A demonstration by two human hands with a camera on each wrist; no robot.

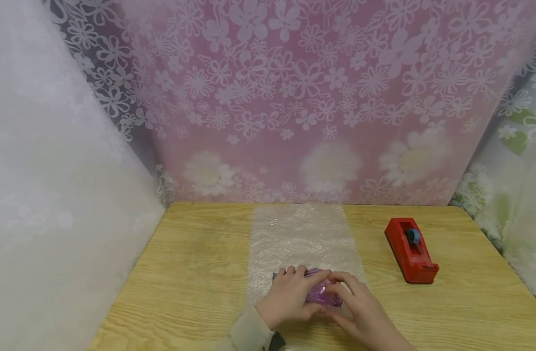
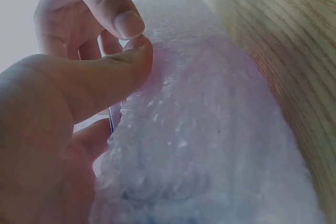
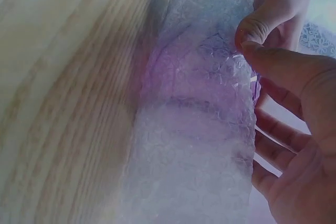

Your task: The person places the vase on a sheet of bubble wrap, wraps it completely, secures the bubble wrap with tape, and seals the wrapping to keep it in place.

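Note:
A shiny purple packet (image 1: 318,293) lies near the front end of a strip of clear bubble wrap (image 1: 300,234). My left hand (image 1: 287,297) spreads its fingers over the packet's left part, while its thumb pinches the near edge of the wrap. From the right, my right hand (image 1: 360,309) grips the same near edge with thumb and curled fingers. In both wrist views the bubble wrap (image 2: 210,129) stands raised in front of the packet, whose purple shows through the wrap (image 3: 189,171). The thumbs are close together. Much of the packet is hidden.
A red tape dispenser (image 1: 410,253) with a blue-cored roll stands to the right on the wooden table (image 1: 198,253). Floral curtains (image 1: 268,97) close off the back and sides. A small dark thing (image 1: 277,341) shows by the left cuff.

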